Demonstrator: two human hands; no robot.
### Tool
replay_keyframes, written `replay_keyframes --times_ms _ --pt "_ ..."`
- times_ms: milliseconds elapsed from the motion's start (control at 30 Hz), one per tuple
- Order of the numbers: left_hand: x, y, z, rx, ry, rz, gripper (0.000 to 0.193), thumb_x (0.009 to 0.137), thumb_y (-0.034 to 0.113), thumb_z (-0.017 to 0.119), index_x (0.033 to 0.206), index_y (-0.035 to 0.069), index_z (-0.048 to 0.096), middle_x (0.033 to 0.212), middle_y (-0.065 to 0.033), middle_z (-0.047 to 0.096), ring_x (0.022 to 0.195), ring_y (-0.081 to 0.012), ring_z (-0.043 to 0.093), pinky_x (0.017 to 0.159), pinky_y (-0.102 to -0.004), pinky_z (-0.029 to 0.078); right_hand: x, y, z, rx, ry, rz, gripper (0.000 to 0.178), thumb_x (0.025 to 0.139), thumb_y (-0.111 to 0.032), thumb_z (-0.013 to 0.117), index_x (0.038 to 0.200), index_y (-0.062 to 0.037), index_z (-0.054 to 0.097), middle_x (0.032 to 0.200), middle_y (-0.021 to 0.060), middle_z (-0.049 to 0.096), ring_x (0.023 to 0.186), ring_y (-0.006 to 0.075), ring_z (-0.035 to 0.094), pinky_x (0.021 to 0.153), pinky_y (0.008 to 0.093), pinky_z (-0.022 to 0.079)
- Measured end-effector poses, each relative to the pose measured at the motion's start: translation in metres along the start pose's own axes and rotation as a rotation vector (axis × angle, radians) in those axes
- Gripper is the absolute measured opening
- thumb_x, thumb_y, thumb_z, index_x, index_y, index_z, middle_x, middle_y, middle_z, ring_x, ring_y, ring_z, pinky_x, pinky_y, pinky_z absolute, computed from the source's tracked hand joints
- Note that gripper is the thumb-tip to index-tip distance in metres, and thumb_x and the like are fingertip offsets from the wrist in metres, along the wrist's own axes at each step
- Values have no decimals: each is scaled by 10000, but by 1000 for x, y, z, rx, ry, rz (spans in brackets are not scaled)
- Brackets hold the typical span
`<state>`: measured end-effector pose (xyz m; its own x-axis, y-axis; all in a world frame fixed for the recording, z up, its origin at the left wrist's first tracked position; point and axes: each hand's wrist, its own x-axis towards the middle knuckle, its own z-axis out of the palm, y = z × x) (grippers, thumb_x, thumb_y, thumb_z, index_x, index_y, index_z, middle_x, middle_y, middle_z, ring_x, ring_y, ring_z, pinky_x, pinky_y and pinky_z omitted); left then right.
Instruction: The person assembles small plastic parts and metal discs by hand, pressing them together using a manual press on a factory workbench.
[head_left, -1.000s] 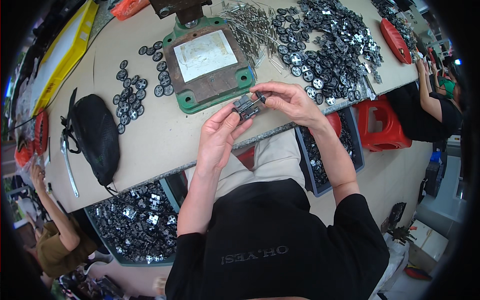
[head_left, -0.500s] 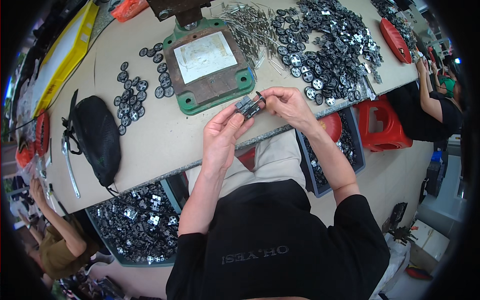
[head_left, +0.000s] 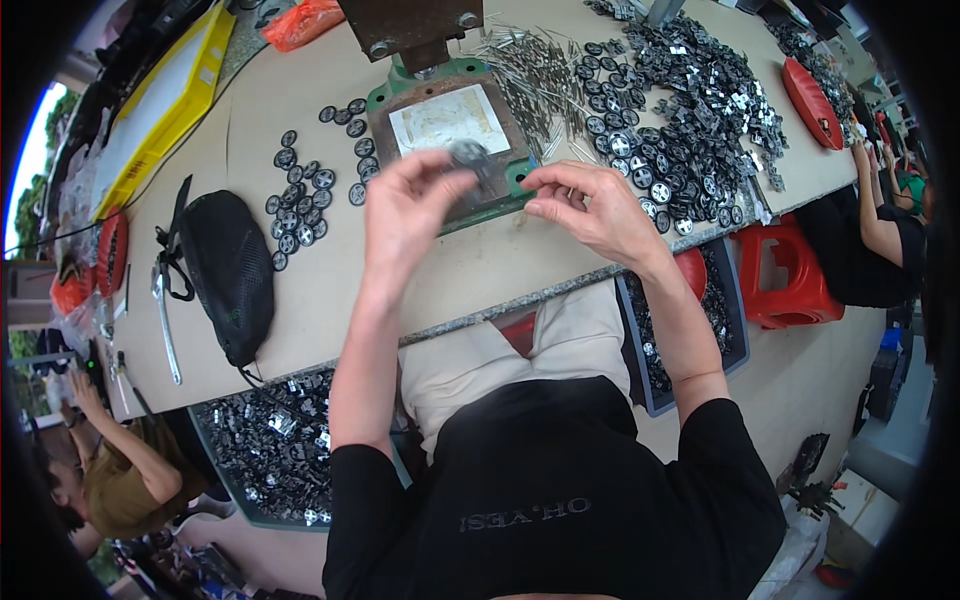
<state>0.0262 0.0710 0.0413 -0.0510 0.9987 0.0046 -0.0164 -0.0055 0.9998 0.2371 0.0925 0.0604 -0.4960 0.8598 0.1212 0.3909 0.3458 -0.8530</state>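
Observation:
My left hand (head_left: 408, 205) pinches a small grey-and-black plastic part (head_left: 468, 155) between thumb and fingers, over the near edge of the press base. Motion blurs the part; its rounded upper end looks like a wheel. To the right, my right hand (head_left: 595, 210) has its thumb and forefinger apart, with nothing visible between them. It hovers by the near right corner of the green press base (head_left: 518, 180). A pale sheet (head_left: 448, 120) covers the middle of that base, beneath the dark press head (head_left: 415, 25).
Small black wheels (head_left: 300, 215) lie left of the press. On the right are thin metal pins (head_left: 535, 85), more wheels (head_left: 625, 145) and a heap of dark plastic parts (head_left: 700, 75). A black mesh pouch (head_left: 230, 275) and a wrench (head_left: 165, 325) lie left. Filled bins stand below.
My left hand has lifted the part away from my right hand, up and left over the press base. The right hand's fingers have parted. The whole view has shifted somewhat.

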Motion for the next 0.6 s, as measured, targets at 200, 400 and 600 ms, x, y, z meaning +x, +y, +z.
replay_keyframes --times_ms 200,400,600 --pt "58 -10 -16 240 254 229 216 746 74 662 931 -35 644 808 -68 662 722 -106 606 677 -241 470 -4 12 -2 -109 -60 -2 222 794 -174 631 919 10 639 766 127 622 676 191 586 625 295 455" --pt "61 -21 -12 288 327 282 236 730 103 671 934 -14 655 828 -98 664 722 -143 625 681 -262 478 6 9 -35 -164 -58 -67 209 808 -174 614 907 7 643 807 120 641 707 199 599 660 288 467" --pt "63 -23 -4 384 343 375 241 722 112 680 926 -13 655 888 -146 638 747 -212 639 692 -299 488 84 -97 -142 -237 186 -142 223 863 -172 581 1002 1 602 806 11 594 713 53 537 604 175 424"
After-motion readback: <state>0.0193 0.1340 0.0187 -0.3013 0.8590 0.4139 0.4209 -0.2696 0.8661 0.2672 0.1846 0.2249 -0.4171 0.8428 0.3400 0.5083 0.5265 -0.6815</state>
